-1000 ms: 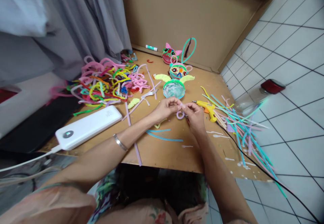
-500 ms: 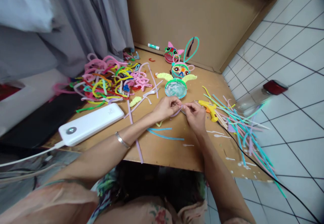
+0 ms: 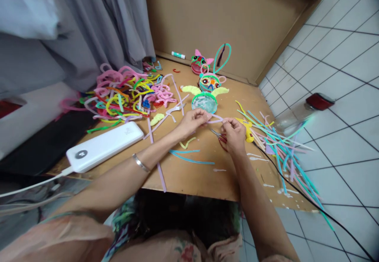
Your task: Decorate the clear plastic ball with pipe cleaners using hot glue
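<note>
A looped purple pipe cleaner (image 3: 216, 116) stretches between my two hands. My left hand (image 3: 195, 122) pinches its left end, just below a green-rimmed round dish (image 3: 204, 102). Its right end is between the fingertips of my right hand (image 3: 234, 135). Scissors with dark red handles (image 3: 222, 139) lie on the table, partly hidden by my right hand. The yellow glue gun (image 3: 248, 131) is right beside that hand. Below my left hand are a bent yellow piece (image 3: 187, 143) and two blue strips (image 3: 192, 156).
A tangled heap of colourful pipe cleaners (image 3: 127, 92) and a white power bank (image 3: 105, 146) are at the left. Loose straight pipe cleaners (image 3: 284, 155) and a black cable (image 3: 284, 175) lie at the right. Two decorated faces (image 3: 209, 82) stand at the back by the cardboard wall (image 3: 213, 25).
My hands have moved apart, my right one to the right and slightly down, with the purple pipe cleaner now showing between them. The scissors and the bent yellow piece are more exposed.
</note>
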### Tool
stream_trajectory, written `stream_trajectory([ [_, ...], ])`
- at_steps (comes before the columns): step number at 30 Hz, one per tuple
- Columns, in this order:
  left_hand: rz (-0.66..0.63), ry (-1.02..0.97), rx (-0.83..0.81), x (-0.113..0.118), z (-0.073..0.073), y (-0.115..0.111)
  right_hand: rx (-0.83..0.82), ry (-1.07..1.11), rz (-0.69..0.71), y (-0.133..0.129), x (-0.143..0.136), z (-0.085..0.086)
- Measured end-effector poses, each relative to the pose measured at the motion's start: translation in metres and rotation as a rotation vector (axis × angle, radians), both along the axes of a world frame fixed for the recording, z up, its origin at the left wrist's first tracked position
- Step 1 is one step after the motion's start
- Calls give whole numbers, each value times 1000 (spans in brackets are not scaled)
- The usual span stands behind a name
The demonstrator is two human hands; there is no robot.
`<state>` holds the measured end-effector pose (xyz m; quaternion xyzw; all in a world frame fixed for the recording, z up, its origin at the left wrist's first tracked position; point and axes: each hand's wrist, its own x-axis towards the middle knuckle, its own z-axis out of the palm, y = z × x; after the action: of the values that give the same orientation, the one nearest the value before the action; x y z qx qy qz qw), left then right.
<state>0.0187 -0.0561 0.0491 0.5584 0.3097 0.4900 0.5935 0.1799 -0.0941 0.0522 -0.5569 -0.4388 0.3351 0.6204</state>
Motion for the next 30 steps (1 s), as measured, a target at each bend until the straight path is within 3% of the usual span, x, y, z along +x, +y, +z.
stream_trajectory([
  [8,0,-240,-172,10,-10,-2,-28,-20,103,-3,-5,-1],
  [24,107,-64,-46,10,-8,-5,-56,-161,161,-7,-9,-1],
  [30,67,-103,-64,7,-6,-5,-37,-49,134,-5,-8,-4],
])
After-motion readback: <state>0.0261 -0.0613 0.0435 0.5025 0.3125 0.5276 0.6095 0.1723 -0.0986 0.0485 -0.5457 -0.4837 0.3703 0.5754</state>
